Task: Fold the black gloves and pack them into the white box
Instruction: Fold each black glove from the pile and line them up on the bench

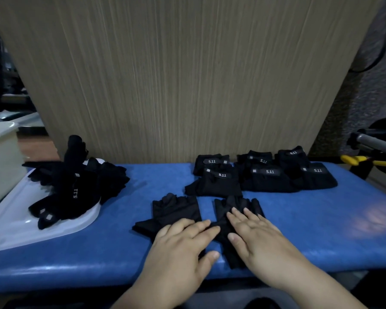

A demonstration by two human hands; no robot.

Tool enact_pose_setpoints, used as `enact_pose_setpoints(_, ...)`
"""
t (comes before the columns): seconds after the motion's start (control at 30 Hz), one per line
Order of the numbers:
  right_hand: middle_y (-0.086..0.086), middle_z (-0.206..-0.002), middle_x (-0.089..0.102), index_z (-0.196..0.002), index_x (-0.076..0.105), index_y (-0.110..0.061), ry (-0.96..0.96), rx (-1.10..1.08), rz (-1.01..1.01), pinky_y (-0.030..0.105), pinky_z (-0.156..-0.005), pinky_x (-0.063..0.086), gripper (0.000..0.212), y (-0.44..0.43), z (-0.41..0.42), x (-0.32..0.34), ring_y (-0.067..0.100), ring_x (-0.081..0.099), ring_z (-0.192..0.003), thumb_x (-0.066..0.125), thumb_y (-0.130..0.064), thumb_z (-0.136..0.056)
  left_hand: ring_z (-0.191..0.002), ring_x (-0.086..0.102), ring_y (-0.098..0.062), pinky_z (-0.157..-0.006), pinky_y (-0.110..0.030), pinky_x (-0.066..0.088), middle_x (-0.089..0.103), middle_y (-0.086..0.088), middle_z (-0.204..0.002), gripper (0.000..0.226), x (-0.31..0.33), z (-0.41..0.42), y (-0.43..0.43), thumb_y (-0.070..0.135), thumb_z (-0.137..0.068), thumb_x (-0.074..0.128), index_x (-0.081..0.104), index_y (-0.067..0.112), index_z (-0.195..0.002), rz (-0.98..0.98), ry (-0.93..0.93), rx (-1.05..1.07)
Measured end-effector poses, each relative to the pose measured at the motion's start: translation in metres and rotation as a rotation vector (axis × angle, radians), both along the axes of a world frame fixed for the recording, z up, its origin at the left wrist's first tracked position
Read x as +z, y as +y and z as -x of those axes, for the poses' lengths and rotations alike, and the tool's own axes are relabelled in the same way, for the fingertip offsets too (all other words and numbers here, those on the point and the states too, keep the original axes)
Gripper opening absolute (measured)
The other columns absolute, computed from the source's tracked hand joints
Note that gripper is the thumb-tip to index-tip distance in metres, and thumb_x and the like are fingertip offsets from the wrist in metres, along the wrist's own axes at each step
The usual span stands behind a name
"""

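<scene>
Smoothing stage, I judge: left grip point(183, 239) and right grip point(254, 233), both flat and open, press two gloves point(176, 210) near the table point(76, 259) edge; next, fold them over.

Work surface and surroundings

A blue padded table point(321, 230) spans the foreground, its front edge glossy. Behind it stands an upright wood-grain panel point(176, 74) — tan, with vertical streaks. At the far right, past the table end, a grey metal bar point(374, 141) sits above a yellow-handled tool point(354, 160); a grey speckled wall point(366, 97) rises behind both.
</scene>
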State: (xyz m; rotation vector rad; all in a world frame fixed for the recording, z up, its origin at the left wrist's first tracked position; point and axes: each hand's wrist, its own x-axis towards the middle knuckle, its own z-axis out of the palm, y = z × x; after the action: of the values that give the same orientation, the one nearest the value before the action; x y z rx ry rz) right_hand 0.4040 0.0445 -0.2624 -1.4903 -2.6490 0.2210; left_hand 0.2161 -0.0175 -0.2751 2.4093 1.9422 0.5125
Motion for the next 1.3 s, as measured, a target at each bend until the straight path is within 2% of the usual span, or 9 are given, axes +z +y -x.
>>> enact_pose_setpoints(0.13,-0.016,-0.16,-0.002,-0.153,0.007,-0.036,-0.045,-0.031,0.053,0.024,-0.117,-0.005,0.065,0.004,-0.003,0.006,0.004,-0.009,-0.146,0.013,-0.063,-0.094,-0.14,0.01,0.002,-0.106,-0.021,0.008,0.015,0.036,-0.15,0.069,-0.002,0.001,0.0,0.071,-0.077,0.003,0.016,0.056,-0.144,-0.057,-0.023,-0.003)
enact_pose_setpoints(0.33,-0.022,-0.157,-0.008,-0.153,0.004,-0.037,-0.022,-0.1,0.047,0.029,-0.119,-0.006,0.124,0.016,-0.038,-0.002,-0.003,-0.016,-0.141,-0.02,-0.094,-0.046,-0.14,0.008,0.005,-0.105,-0.019,0.008,0.015,0.039,-0.149,0.075,-0.006,0.001,0.0,0.073,-0.073,0.0,0.02,0.056,-0.143,-0.02,-0.042,0.017)
enact_pose_setpoints(0.57,-0.021,-0.157,-0.006,-0.153,0.004,-0.03,0.053,-0.1,-0.009,0.028,-0.12,-0.006,0.074,0.011,-0.038,0.006,0.0,-0.018,-0.143,0.015,-0.065,-0.089,-0.138,0.004,0.007,-0.105,-0.02,0.007,0.014,0.039,-0.148,0.075,-0.004,0.001,-0.001,0.073,-0.072,-0.001,0.02,0.056,-0.142,0.012,-0.06,0.019)
enact_pose_setpoints(0.73,-0.024,-0.157,0.004,-0.152,0.014,-0.036,0.068,0.045,0.017,0.022,-0.117,-0.007,0.107,0.01,-0.03,-0.003,-0.008,-0.013,-0.14,-0.02,-0.084,-0.062,-0.139,0.007,0.006,-0.105,-0.019,0.006,0.016,0.039,-0.149,0.074,-0.002,0.0,-0.001,0.073,-0.073,0.002,0.021,0.056,-0.142,0.039,-0.049,0.033)
enact_pose_setpoints(0.87,-0.021,-0.158,0.007,-0.151,0.018,-0.036,0.064,-0.021,0.009,0.023,-0.119,-0.002,0.074,0.008,-0.036,-0.002,-0.009,-0.007,-0.139,0.01,-0.068,-0.085,-0.14,0.005,0.005,-0.108,-0.021,0.005,0.014,0.037,-0.15,0.057,0.0,-0.001,-0.002,0.068,-0.089,0.021,0.021,0.054,-0.143,0.067,-0.045,0.031)
enact_pose_setpoints(0.97,-0.013,-0.159,0.014,-0.151,0.026,-0.028,0.17,-0.185,-0.033,0.025,-0.118,0.01,0.077,0.004,-0.042,-0.001,0.003,0.006,-0.146,0.026,-0.068,-0.085,-0.14,0.004,0.004,-0.111,-0.023,0.004,0.014,0.036,-0.15,0.051,0.002,-0.001,-0.002,0.062,-0.094,0.029,0.022,0.053,-0.144,0.081,-0.048,0.029)
enact_pose_setpoints(1.1,-0.007,-0.138,0.046,-0.127,0.057,-0.024,0.226,-0.427,-0.092,0.035,-0.108,0.031,0.092,-0.007,-0.046,0.007,0.017,0.033,-0.134,0.02,-0.083,-0.066,-0.14,0.006,0.003,-0.112,-0.025,0.004,0.015,0.034,-0.151,0.052,0.0,-0.003,-0.002,0.062,-0.094,0.03,0.023,0.052,-0.144,0.079,-0.05,0.025)
enact_pose_setpoints(1.2,-0.009,-0.113,0.05,-0.104,0.061,-0.029,0.093,-0.467,-0.064,0.037,-0.098,0.036,0.073,-0.011,-0.037,0.005,0.018,0.04,-0.121,0.034,-0.086,-0.068,-0.141,0.006,0.002,-0.112,-0.026,0.004,0.015,0.033,-0.152,0.054,0.0,-0.002,-0.003,0.064,-0.092,0.031,0.023,0.051,-0.145,0.095,-0.054,0.009)
enact_pose_setpoints(1.3,-0.01,-0.092,0.061,-0.085,0.064,-0.026,0.398,-0.45,0.031,0.038,-0.088,0.047,0.052,-0.005,-0.027,0.001,0.018,0.057,-0.1,0.057,-0.074,-0.066,-0.141,0.006,0.004,-0.113,-0.025,0.003,0.016,0.033,-0.152,0.055,0.002,0.004,-0.003,0.066,-0.091,0.032,0.026,0.05,-0.144,0.123,-0.103,0.002)
